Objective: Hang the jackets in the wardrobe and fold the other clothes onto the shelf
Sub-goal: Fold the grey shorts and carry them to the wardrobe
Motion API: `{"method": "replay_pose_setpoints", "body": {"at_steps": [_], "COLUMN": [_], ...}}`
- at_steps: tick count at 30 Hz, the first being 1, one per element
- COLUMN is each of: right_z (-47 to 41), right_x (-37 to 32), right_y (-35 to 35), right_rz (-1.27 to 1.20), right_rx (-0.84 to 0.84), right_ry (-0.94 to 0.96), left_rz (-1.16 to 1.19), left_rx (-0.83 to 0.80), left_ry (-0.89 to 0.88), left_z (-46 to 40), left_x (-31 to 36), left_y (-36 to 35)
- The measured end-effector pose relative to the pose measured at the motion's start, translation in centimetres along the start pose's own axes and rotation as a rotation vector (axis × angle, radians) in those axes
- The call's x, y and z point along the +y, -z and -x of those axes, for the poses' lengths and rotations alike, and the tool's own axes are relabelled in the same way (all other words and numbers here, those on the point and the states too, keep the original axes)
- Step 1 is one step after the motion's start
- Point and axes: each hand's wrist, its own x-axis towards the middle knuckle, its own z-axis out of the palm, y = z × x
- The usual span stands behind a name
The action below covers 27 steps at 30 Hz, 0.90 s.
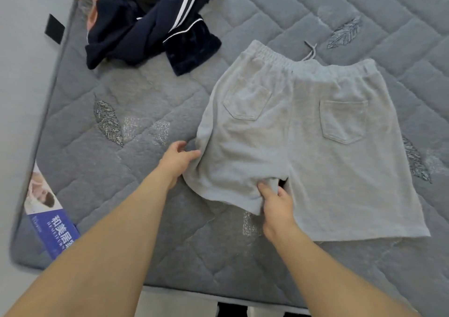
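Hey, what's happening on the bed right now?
A person is folding grey shorts spread flat, back pockets up, on a quilted mattress. The left hand holds the outer edge of one leg; the right hand pinches the fabric at the crotch. A navy jacket lies crumpled nearby.

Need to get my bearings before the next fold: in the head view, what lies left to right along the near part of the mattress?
Blue printed label → left hand → right hand → far leg of the grey shorts.
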Motion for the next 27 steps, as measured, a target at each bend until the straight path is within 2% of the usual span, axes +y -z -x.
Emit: {"method": "replay_pose_setpoints", "body": {"at_steps": [2, 5, 8, 10, 11, 12, 13, 15, 16, 17, 18, 21, 23, 24, 27], "right_z": [0.2, 0.4, 0.9, 0.7, 0.5, 0.3, 0.2, -0.1, -0.4, -0.6, -0.6, -0.9, -0.2, 0.5, 1.3], "right_x": [1.3, 3.1, 3.9, 4.0, 4.0, 4.0, 4.0, 4.2, 4.1, 4.0, 3.8, 2.8, 2.1, 1.6, 0.6], "right_y": [-0.1, -0.2, -1.1, -1.6, -1.7, -1.6, -1.3, -0.5, -0.4, -0.5, -0.6, -1.7, -1.9, -2.1, -2.5], "right_rz": [0.001, 0.110, 0.209, 0.229, 0.230, 0.237, 0.253, 0.358, 0.389, 0.405, 0.418, 0.424, 0.578, 0.786, 1.164], "right_rx": [0.160, 0.383, 0.390, 0.369, 0.366, 0.363, 0.369, 0.339, 0.310, 0.281, 0.267, 0.394, 0.456, 0.496, 0.474], "right_ry": [-0.059, -0.175, -0.176, -0.152, -0.157, -0.165, -0.167, -0.208, -0.255, -0.326, -0.384, -0.485, -0.384, -0.311, 0.063], "left_rz": [-0.086, -0.212, -0.513, -0.732, -0.755, -0.655, -0.453, 0.060, 0.223, 0.275, 0.234, 0.187, 0.257, 0.272, 0.335], "left_rx": [-0.079, -0.101, -0.193, -0.148, -0.110, -0.066, -0.032, 0.080, 0.162, 0.229, 0.267, 0.279, 0.240, 0.215, 0.140], "left_ry": [-0.010, -0.148, -0.187, -0.224, -0.239, -0.242, -0.202, -0.049, 0.039, 0.103, 0.151, 0.211, 0.217, 0.226, 0.281], "left_z": [0.4, 0.6, 0.9, 1.0, 1.1, 1.2, 1.4, 1.5, 1.3, 1.2, 1.2, 0.9, 0.7, 0.8, 0.7], "left_x": [0.4, 0.0, -1.2, -1.7, -1.7, -1.6, -1.5, -1.6, -2.1, -2.8, -3.6, -5.4, -5.7, -5.6, -5.9], "left_y": [0.2, 0.4, 1.2, 1.1, 0.8, 0.6, 0.5, 1.5, 2.5, 3.6, 4.6, 5.7, 5.0, 4.6, 3.7]}}
